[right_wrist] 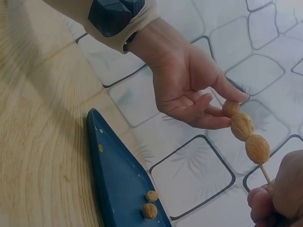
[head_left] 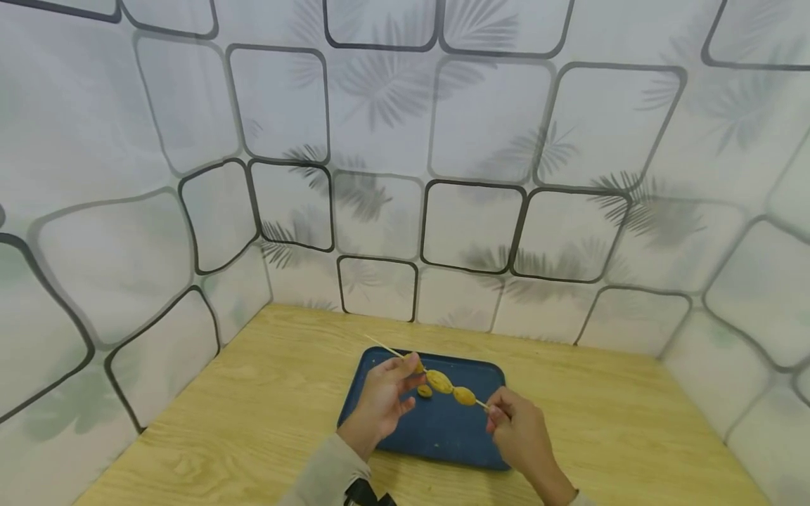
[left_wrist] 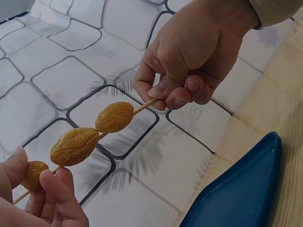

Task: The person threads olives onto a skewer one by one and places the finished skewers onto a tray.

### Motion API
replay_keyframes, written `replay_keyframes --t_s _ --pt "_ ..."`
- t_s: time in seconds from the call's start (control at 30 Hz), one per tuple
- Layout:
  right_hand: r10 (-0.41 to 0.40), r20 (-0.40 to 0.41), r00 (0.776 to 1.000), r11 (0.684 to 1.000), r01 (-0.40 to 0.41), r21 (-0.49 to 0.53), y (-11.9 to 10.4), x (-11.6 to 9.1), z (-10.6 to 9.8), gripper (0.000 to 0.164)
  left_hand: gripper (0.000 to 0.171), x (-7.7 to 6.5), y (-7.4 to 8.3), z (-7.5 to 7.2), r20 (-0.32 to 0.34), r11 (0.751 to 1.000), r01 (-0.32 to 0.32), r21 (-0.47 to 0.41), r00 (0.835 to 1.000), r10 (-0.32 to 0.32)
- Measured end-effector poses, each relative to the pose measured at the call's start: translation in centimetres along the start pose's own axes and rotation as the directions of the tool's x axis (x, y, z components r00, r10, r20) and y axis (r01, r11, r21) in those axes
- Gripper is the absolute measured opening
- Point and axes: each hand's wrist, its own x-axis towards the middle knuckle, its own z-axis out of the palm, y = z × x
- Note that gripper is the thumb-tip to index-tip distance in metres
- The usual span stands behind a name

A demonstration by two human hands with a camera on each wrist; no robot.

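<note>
Three wrinkled golden-brown oval food pieces [head_left: 439, 381] sit in a row on a thin wooden skewer [head_left: 383, 345], held tilted above a blue tray [head_left: 455, 439]. My left hand [head_left: 382, 402] pinches the far piece [left_wrist: 35, 175] between thumb and fingers, and the bare skewer end sticks out beyond it. My right hand [head_left: 522, 430] grips the other end of the skewer, just below the nearest piece [right_wrist: 257, 149]. In the left wrist view, the middle piece [left_wrist: 74, 146] and the one nearest the right hand [left_wrist: 114, 117] touch or almost touch.
Two more such pieces [right_wrist: 149, 211] lie on the tray in the right wrist view, with small crumbs about them. The tray rests on a light wooden table [head_left: 253, 422]. Patterned white curtain-like walls [head_left: 380, 140] enclose the table at the back and sides.
</note>
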Motion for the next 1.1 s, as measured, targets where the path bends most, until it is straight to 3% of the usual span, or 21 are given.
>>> replay_keyframes --t_s 0.17,0.5,0.63,0.9,1.1 --pt "0.018 0.007 1.000 1.000 -0.018 -0.014 -0.1 0.0 -0.2 0.029 0.022 0.2 -0.8 0.3 -0.001 1.000 0.001 0.009 1.000 -0.001" --pt "0.018 0.057 0.998 0.999 -0.016 -0.043 -0.5 0.5 -0.6 0.027 0.028 0.8 -0.4 -0.3 0.090 0.993 0.014 0.115 0.996 -0.025" --pt "0.061 0.079 0.995 0.997 -0.058 -0.048 -0.4 0.7 -0.7 0.024 0.029 1.3 -0.4 -0.7 0.117 0.991 0.034 0.130 0.992 -0.049" --pt "0.133 0.086 0.987 0.990 -0.129 -0.054 -0.1 0.9 -1.3 0.020 0.061 2.2 -1.0 -1.1 0.152 0.979 0.086 0.182 0.982 -0.115" --pt "0.169 0.088 0.982 0.985 -0.164 -0.057 0.6 1.1 -1.7 0.019 0.069 3.2 -1.9 -1.4 0.146 0.956 0.093 0.279 0.980 -0.138"
